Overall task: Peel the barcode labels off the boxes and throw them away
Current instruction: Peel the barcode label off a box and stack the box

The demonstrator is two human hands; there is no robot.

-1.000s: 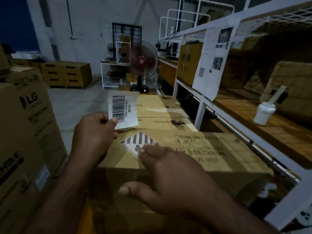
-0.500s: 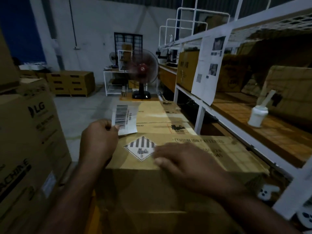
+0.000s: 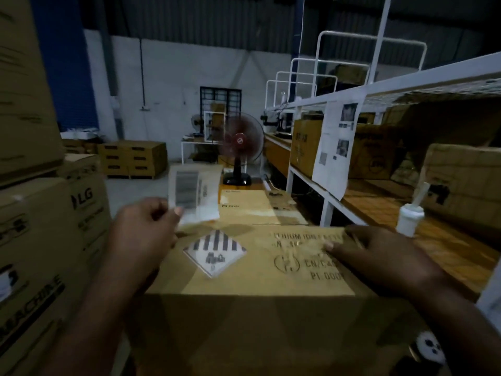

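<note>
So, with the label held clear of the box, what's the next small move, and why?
Probably carry the barcode label away to discard it. The left hand pinches it by its lower edge, clear of the box, so peeling looks done; the right hand merely rests on the box top. No bin is in view, so where is unclear.

Before you, one box [image 3: 257,270]: brown corrugated cardboard, matt, black print. On its top, a diamond sticker [image 3: 214,252]: white paper, faint sheen. In your left hand [image 3: 143,234], the barcode label [image 3: 193,195]: thin white paper, smooth. To your right, a rack frame [image 3: 327,210]: white-painted metal, smooth. Its shelf board [image 3: 447,251]: orange-brown wood, matt. On it, a bottle [image 3: 408,219]: white matt plastic.
</note>
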